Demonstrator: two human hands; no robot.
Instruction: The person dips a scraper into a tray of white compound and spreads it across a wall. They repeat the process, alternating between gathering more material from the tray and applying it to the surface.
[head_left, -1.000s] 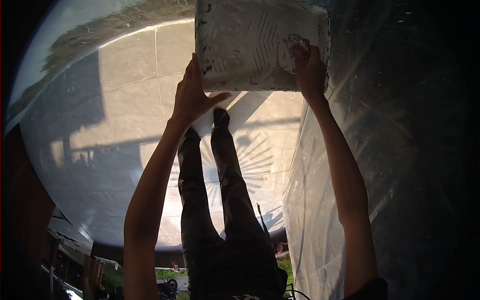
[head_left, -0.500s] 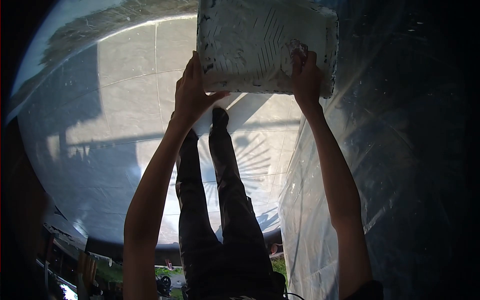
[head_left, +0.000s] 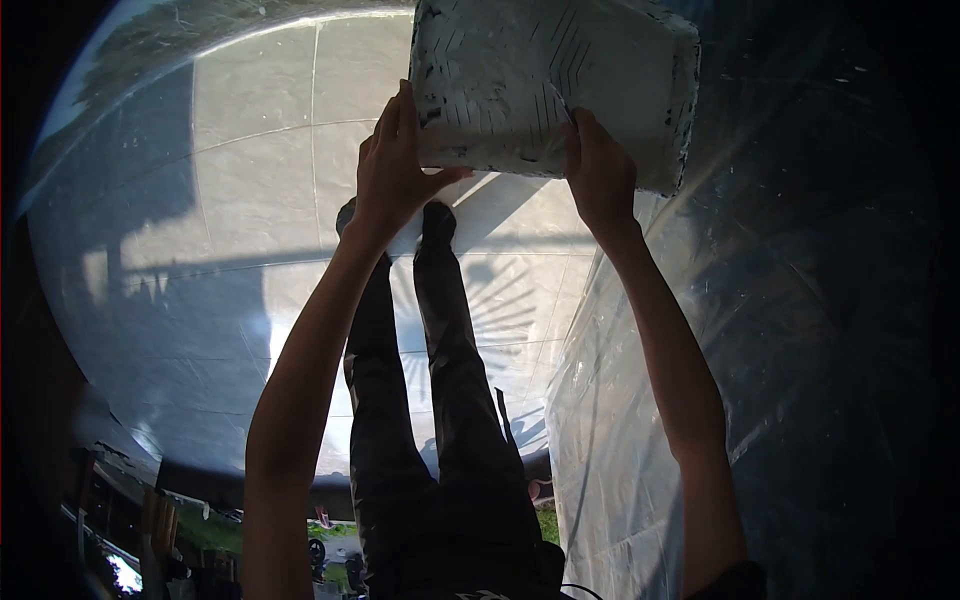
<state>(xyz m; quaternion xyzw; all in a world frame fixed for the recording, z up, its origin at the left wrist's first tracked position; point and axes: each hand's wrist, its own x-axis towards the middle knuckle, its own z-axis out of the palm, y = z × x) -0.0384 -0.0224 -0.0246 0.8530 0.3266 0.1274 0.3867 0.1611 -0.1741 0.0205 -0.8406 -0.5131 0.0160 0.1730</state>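
A paint tray (head_left: 490, 90), its ridged inside smeared with white paint and dark marks round the rim, is held up at the top of the view. My left hand (head_left: 390, 175) grips its near left corner, fingers along the side and thumb under the near edge. Over the tray's near part, right of the slanting ridges, my right hand (head_left: 603, 175) is closed with its fingertips pinched at the surface. A thin pale edge shows by those fingertips; what they hold is too small to make out.
Clear plastic sheeting (head_left: 620, 400) hangs or lies along the right side. Sunlit, pale sheeting with fold lines covers the floor (head_left: 250, 150) under my legs (head_left: 440, 400). Grass (head_left: 547, 522) and blurred objects lie beyond its edge at the bottom.
My right hand has moved left across the tray, and the crumpled whitish piece at its fingertips no longer shows. The tray and my left hand have shifted slightly up and right in view.
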